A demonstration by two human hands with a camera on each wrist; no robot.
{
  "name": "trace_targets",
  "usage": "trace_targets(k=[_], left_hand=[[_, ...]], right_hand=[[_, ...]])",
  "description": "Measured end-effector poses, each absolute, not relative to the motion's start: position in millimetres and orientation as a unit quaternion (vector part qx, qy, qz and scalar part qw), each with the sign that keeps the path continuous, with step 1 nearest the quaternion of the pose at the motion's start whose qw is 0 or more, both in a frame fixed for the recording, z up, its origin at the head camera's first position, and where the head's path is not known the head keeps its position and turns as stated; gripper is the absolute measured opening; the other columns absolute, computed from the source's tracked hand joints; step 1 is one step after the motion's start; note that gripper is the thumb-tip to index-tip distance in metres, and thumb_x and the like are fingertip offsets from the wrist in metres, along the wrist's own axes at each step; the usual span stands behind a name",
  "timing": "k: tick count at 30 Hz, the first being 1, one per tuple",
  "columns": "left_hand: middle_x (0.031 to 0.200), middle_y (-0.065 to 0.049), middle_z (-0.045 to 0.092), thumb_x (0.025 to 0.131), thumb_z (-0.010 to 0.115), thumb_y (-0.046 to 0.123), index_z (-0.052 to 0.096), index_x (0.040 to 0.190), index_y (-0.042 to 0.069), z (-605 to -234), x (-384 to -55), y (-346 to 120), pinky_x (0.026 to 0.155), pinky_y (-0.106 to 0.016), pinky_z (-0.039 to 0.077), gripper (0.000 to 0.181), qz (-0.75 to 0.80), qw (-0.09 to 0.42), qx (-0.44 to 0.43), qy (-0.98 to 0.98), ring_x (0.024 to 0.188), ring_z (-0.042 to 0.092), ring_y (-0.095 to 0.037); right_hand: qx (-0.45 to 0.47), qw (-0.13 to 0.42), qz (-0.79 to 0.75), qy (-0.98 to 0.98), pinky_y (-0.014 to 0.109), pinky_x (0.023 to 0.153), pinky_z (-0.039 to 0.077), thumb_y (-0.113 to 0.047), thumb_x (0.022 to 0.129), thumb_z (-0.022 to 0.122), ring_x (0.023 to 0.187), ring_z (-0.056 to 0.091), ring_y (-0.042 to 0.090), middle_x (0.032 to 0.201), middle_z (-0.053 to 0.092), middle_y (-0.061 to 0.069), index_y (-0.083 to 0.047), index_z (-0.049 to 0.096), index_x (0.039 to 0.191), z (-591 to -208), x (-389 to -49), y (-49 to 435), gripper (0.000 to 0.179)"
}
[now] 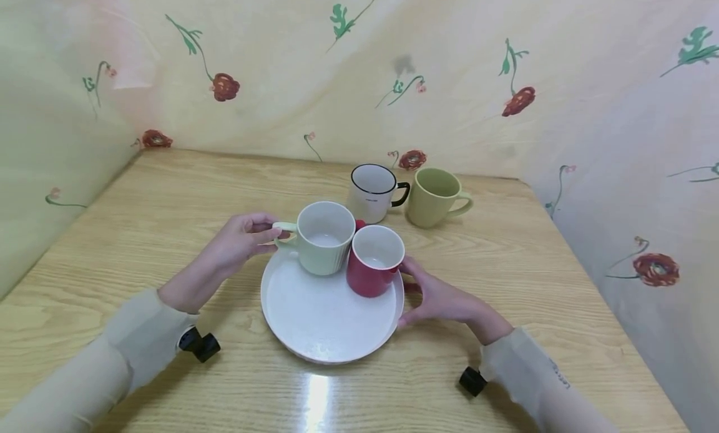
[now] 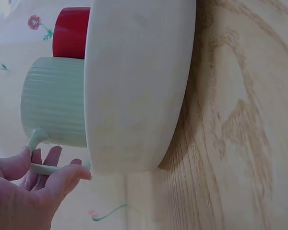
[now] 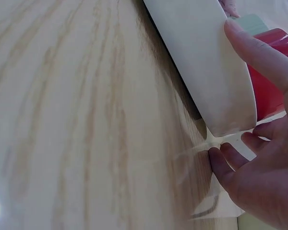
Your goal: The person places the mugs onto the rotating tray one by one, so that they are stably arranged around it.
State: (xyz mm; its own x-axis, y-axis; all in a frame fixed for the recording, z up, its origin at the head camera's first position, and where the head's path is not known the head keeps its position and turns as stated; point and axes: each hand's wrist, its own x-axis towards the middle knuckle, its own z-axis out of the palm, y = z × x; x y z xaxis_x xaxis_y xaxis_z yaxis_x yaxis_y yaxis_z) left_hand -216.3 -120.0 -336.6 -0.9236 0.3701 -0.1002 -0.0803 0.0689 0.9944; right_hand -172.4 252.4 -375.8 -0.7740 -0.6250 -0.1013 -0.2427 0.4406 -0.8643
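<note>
A pale green ribbed mug (image 1: 317,258) and a red mug (image 1: 371,277) stand side by side at the back of a round white tray (image 1: 326,327), whose side wall looks tall in the wrist views. With thumb and fingers my left hand (image 1: 241,241) grips the green mug's handle (image 2: 43,168). On the other side, my right hand (image 1: 440,296) is spread round the tray's edge, close to the red mug. Its thumb (image 3: 259,52) lies at the tray's rim, and its other fingers are loosely bent beside the wall.
Behind the tray, a white mug (image 1: 371,205) with a black rim and handle stands beside an olive green mug (image 1: 429,202). The wooden table (image 1: 168,202) backs onto a flower-patterned cloth (image 1: 281,65). Black wrist devices (image 1: 473,380) hang under both sleeves.
</note>
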Motion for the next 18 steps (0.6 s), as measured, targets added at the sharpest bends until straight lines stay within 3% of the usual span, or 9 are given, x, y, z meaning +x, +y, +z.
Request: trace_targets(k=[5,11,18], left_hand=[[0.09,0.01,0.071,0.097,0.053,0.001,0.062,0.099,0.005,-338.1,-213.8,-121.7,0.082,-0.019,0.056,0.01,0.684,0.179,0.102,0.7,0.092,0.066,-0.001],[0.093,0.009,0.07,0.098,0.053,0.004,0.061,0.1,0.005,-341.7,-214.2,-121.3,0.088,-0.022,0.055,0.008,0.683,0.184,0.105,0.699,0.096,0.065,-0.002],[0.093,0.009,0.069,0.098,0.054,0.004,0.06,0.103,0.004,-340.5,-216.5,-119.0,0.087,-0.021,0.055,0.009,0.677,0.188,0.085,0.706,0.095,0.064,-0.003]], right_hand=[[-0.269,0.213,-0.456,0.821,0.02,0.112,0.03,-0.018,0.068,0.089,0.146,0.022,0.033,0.157,0.022,0.011,-0.015,0.014,0.154,-376.2,-172.5,250.8,0.114],[-0.269,0.214,-0.454,0.822,0.038,0.117,0.028,-0.018,0.068,0.088,0.145,0.023,0.032,0.156,0.023,0.011,-0.014,0.014,0.153,-376.3,-172.2,251.0,0.113],[-0.272,0.208,-0.459,0.82,0.015,0.111,0.027,-0.018,0.067,0.089,0.145,0.023,0.032,0.156,0.024,0.012,-0.012,0.015,0.153,-376.4,-173.2,252.1,0.113]])
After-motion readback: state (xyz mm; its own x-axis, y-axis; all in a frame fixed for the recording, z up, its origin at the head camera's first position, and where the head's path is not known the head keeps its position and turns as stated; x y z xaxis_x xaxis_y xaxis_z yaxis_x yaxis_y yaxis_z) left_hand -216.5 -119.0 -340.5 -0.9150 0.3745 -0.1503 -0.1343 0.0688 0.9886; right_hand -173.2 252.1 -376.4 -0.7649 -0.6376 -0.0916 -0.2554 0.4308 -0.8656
